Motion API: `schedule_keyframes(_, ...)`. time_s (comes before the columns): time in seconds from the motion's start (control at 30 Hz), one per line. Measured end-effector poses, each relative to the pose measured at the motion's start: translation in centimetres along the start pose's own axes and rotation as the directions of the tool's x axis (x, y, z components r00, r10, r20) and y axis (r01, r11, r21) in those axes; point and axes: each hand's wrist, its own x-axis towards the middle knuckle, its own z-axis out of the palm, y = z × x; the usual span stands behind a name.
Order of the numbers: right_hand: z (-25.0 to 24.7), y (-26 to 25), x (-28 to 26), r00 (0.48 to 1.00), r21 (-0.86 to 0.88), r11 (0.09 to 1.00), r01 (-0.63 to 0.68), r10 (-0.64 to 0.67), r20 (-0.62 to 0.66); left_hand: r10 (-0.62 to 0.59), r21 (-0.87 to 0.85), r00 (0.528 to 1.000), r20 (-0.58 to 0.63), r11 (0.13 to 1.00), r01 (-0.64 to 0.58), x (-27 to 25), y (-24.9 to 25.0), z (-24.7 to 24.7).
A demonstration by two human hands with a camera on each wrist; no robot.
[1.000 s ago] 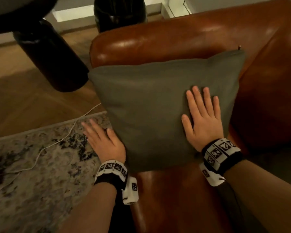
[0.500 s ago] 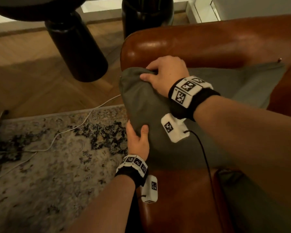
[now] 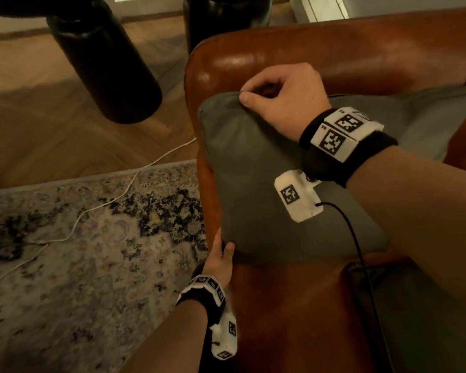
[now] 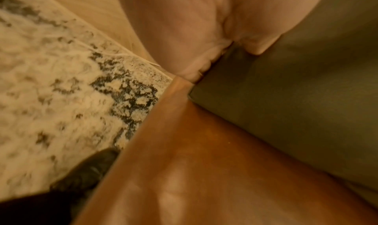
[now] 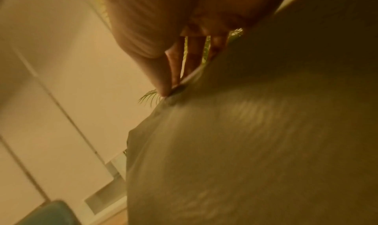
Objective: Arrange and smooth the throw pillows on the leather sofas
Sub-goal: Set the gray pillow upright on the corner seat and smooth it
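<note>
Pillow: grey throw pillow [image 3: 267, 168] lies on the leather sofa [image 3: 307, 305] seat, against its arm.
Right hand [image 3: 285, 100]: no longer flat on the face – now pinches the top edge.
Left hand [image 3: 221, 258]: grips the near corner; formerly beside it.
Meaning: smoothing done; likely squaring the corners next.

Sofa [image 3: 293, 49], upper right of frame: brown leather, smooth, glossy, catching highlights. Pillow [image 3: 253, 162], centre: grey-green woven cloth, matt. Floor [image 3: 38, 103], upper left: wood, herringbone pattern, satin sheen. Rug [image 3: 78, 251], lower left: mottled pile, matt. Table legs [image 3: 105, 57], top: black, smooth, faintly glossy.
</note>
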Motion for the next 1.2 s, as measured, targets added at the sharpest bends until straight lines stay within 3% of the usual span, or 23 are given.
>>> schedule_keyframes(0.1,-0.5,-0.4,-0.1,0.991,-0.081,0.995,0.055,-0.044,0.126,-0.037,0.003,0.999,-0.007,0.999,0.037,0.6,-0.1,-0.5)
schedule_keyframes(0.2,-0.4,0.3,0.2,0.993,-0.11,0.994,-0.004,0.017,0.113,-0.083,-0.1,0.996,-0.04,0.992,0.078,1.4,0.4,-1.5)
schedule_keyframes(0.27,-0.4,0.4,0.8,0.997,0.016,0.998,-0.056,0.057,-0.045,-0.077,-0.098,0.997,-0.015,0.992,0.075,1.3,0.8,-2.0)
schedule_keyframes(0.33,-1.7,0.0,2.1,0.937,0.222,0.975,-0.015,0.091,-0.337,-0.085,-0.01,0.996,0.032,0.996,0.085,0.9,0.2,-2.2)
schedule_keyframes(0.4,-3.3,-0.8,3.6,0.899,0.121,0.991,0.059,0.0,-0.437,-0.11,0.117,0.992,0.062,0.988,0.102,0.4,-0.8,-2.1)
schedule_keyframes(0.43,-3.6,-1.6,4.3,0.922,0.035,0.996,0.087,-0.067,-0.382,-0.114,0.174,0.992,0.059,0.979,0.102,0.3,-1.1,-2.1)
schedule_keyframes(0.5,-2.7,-2.7,3.8,0.991,-0.102,0.99,0.096,-0.105,-0.086,-0.1,0.224,0.995,0.028,0.97,0.092,0.7,-1.6,-2.0)
schedule_keyframes(0.57,-1.4,-3.2,2.0,0.974,-0.261,0.956,0.138,-0.083,0.211,-0.094,0.227,0.995,-0.015,0.969,0.095,1.3,-1.8,-2.0)
schedule_keyframes(0.63,-0.3,-2.7,0.6,0.951,-0.303,0.945,0.125,-0.028,0.307,-0.126,0.236,0.99,-0.059,0.962,0.136,1.9,-1.8,-2.0)
schedule_keyframes(0.73,0.2,-1.9,0.5,0.993,-0.181,0.983,-0.005,0.026,0.112,-0.165,0.252,0.983,-0.082,0.951,0.18,2.5,-1.9,-2.0)
schedule_keyframes(0.83,0.7,-1.9,0.7,0.996,-0.054,0.997,-0.062,0.059,-0.062,-0.154,0.312,0.986,-0.067,0.935,0.167,3.1,-1.9,-2.0)
schedule_keyframes(0.93,0.8,-1.6,0.4,0.996,0.004,0.998,-0.06,0.06,-0.063,-0.099,0.416,0.99,-0.105,0.899,0.134,2.9,-1.4,-2.2)
schedule_keyframes(1.0,0.5,-1.3,0.2,0.999,-0.012,0.999,-0.039,0.038,-0.039,-0.066,0.483,0.996,-0.067,0.871,0.09,2.5,-0.4,-2.9)
schedule_keyframes(1.07,-0.3,-0.9,-0.2,1.0,-0.064,0.998,-0.006,0.006,-0.005,-0.013,0.402,0.998,-0.065,0.915,0.038,1.6,1.9,-3.9)
schedule_keyframes(1.1,-0.8,-0.5,-0.6,1.0,-0.103,0.995,0.011,-0.011,-0.003,0.064,0.304,0.987,-0.144,0.953,-0.017,0.9,3.9,-4.5)
schedule_keyframes(1.17,-1.7,0.8,-1.8,0.999,-0.184,0.982,0.045,-0.049,-0.019,0.233,0.065,0.907,-0.349,0.972,-0.225,-0.6,9.5,-5.2)
schedule_keyframes(1.2,-2.1,1.5,-2.7,0.998,-0.217,0.975,0.053,-0.058,-0.019,0.3,-0.011,0.871,-0.389,0.944,-0.331,-1.4,12.8,-5.4)
